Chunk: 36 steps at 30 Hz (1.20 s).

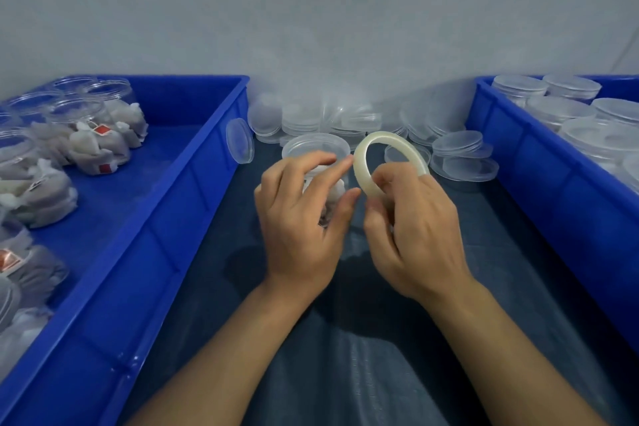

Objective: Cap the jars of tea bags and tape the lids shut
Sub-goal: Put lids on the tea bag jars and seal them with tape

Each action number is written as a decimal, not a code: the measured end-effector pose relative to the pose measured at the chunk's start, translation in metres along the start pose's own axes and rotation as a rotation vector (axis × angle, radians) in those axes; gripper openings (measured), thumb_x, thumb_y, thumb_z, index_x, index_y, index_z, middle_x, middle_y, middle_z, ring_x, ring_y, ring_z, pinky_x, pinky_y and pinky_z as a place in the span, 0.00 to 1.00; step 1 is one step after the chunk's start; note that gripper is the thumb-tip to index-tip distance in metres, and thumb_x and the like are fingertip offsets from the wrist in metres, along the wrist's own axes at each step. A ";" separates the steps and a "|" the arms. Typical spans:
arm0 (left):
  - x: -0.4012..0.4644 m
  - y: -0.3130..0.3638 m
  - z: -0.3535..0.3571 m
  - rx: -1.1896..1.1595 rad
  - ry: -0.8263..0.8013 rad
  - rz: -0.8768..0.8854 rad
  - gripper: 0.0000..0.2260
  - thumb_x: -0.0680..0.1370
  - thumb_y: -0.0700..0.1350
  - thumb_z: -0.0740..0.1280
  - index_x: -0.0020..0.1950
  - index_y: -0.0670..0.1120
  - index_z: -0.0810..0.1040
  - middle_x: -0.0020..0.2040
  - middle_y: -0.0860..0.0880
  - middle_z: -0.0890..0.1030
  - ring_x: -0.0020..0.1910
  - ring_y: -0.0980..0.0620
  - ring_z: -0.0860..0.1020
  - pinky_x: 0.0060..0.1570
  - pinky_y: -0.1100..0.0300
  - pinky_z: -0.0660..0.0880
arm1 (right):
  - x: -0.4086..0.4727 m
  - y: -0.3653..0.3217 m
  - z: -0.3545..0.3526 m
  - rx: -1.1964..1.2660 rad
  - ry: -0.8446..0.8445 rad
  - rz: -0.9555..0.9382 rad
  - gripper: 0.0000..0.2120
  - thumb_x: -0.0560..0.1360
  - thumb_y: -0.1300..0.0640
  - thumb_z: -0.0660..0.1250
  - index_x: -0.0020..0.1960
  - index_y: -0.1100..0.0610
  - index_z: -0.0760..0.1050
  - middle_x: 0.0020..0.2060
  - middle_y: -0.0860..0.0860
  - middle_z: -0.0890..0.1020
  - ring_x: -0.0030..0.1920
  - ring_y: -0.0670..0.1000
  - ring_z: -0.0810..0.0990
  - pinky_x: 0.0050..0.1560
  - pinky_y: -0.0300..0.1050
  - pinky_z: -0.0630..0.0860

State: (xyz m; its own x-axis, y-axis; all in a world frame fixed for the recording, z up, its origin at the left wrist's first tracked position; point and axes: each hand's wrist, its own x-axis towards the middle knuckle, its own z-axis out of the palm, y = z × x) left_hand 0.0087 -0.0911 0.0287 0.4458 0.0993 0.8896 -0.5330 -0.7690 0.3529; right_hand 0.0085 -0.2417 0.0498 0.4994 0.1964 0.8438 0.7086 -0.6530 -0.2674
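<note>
The left hand (301, 218) is gripping the capped jar (316, 154) at mid-table, fingers curled round it; the right hand (415, 228) is pinching the tape roll (389, 157) — taping is starting, and next the loose end must be found.

Open cloth (345, 339) between blue bins (193, 204)

Your left hand (304, 218) grips a capped jar (316, 156) of tea bags standing on the desk (345, 339). Your right hand (415, 228) holds a tape roll (380, 145) upright just beside it. Loose lids (345, 121) lie behind. A left bin (155, 218) holds uncapped jars; a right bin (553, 190) holds capped ones.
</note>
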 end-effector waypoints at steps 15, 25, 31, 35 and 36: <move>-0.003 -0.001 -0.001 -0.119 0.070 -0.022 0.05 0.80 0.46 0.76 0.49 0.45 0.87 0.49 0.52 0.85 0.52 0.47 0.78 0.49 0.40 0.74 | 0.000 0.006 -0.002 -0.035 -0.087 -0.064 0.05 0.76 0.61 0.62 0.50 0.62 0.74 0.32 0.48 0.72 0.32 0.54 0.70 0.40 0.54 0.69; -0.002 0.001 -0.001 -0.126 0.038 -0.083 0.04 0.80 0.43 0.74 0.46 0.44 0.85 0.46 0.54 0.84 0.50 0.48 0.77 0.49 0.41 0.74 | 0.000 0.007 -0.001 -0.034 -0.116 -0.046 0.06 0.76 0.60 0.62 0.50 0.61 0.75 0.31 0.47 0.72 0.33 0.52 0.69 0.40 0.53 0.69; -0.003 0.002 -0.001 -0.123 0.035 -0.064 0.04 0.79 0.43 0.73 0.45 0.45 0.84 0.45 0.54 0.83 0.49 0.49 0.76 0.47 0.41 0.74 | 0.000 0.007 -0.001 -0.050 -0.099 -0.037 0.07 0.77 0.58 0.61 0.50 0.61 0.75 0.31 0.48 0.73 0.32 0.53 0.69 0.40 0.53 0.70; -0.003 0.001 0.000 -0.125 0.040 -0.068 0.05 0.79 0.43 0.73 0.44 0.44 0.83 0.45 0.54 0.83 0.49 0.50 0.76 0.46 0.41 0.74 | 0.000 0.007 -0.001 -0.063 -0.109 -0.019 0.08 0.78 0.57 0.61 0.50 0.61 0.75 0.32 0.47 0.73 0.33 0.53 0.70 0.41 0.52 0.70; -0.003 0.001 0.000 -0.125 0.043 -0.071 0.05 0.79 0.43 0.73 0.44 0.44 0.83 0.45 0.54 0.83 0.48 0.50 0.75 0.46 0.41 0.74 | 0.000 0.008 -0.001 -0.065 -0.113 -0.013 0.08 0.78 0.56 0.61 0.50 0.60 0.75 0.32 0.47 0.73 0.33 0.53 0.70 0.41 0.52 0.71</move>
State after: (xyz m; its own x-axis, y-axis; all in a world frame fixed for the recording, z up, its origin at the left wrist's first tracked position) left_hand 0.0066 -0.0921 0.0260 0.4558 0.1793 0.8718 -0.5881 -0.6745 0.4462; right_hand 0.0136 -0.2471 0.0483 0.5462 0.2840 0.7880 0.6834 -0.6950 -0.2232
